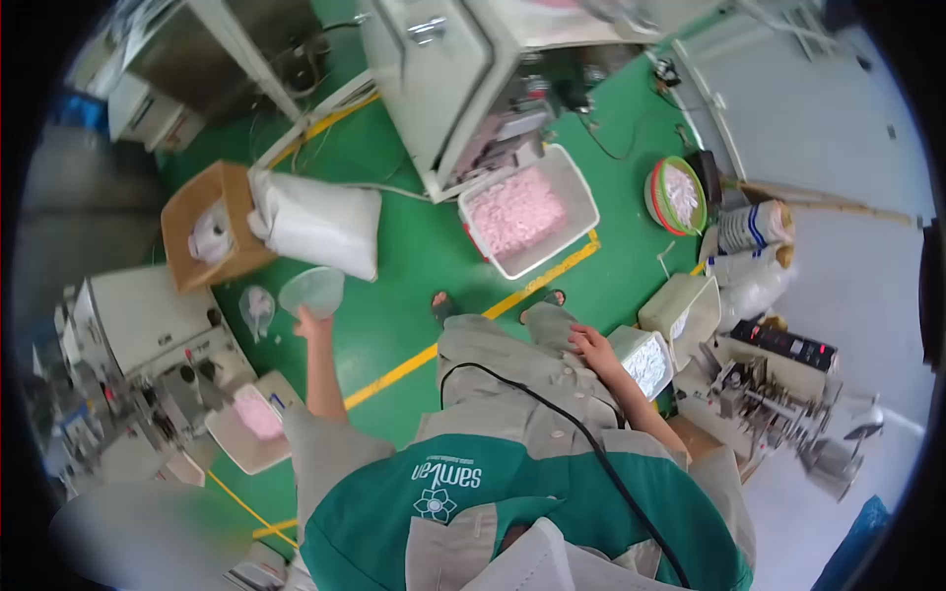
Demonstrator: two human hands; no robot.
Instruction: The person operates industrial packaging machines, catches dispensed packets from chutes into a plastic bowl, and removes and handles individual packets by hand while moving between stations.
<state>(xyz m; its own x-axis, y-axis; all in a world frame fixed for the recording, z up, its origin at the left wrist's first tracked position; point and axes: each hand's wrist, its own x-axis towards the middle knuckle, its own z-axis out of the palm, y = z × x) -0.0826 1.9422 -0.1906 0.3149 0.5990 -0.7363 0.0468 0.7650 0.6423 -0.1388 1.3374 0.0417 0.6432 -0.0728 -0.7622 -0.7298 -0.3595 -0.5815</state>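
My left hand [313, 324] is closed on the rim of a translucent plastic bowl [312, 293], held out over the green floor at the left. Nothing shows inside the bowl. Just beside it lies a clear bag [257, 312] with something pale in it. My right hand [591, 348] rests on my thigh with its fingers apart and holds nothing. A white bin [580, 194] with pink pieces [517, 210] stands on the floor ahead of my feet.
A white sack [320, 219] leans by a cardboard box [181, 246]. Machines stand at left and right, one machine cabinet [434, 79] ahead. More bins [680, 310] and a red-green basket [662, 197] are at the right. A black cable [552, 412] crosses my lap.
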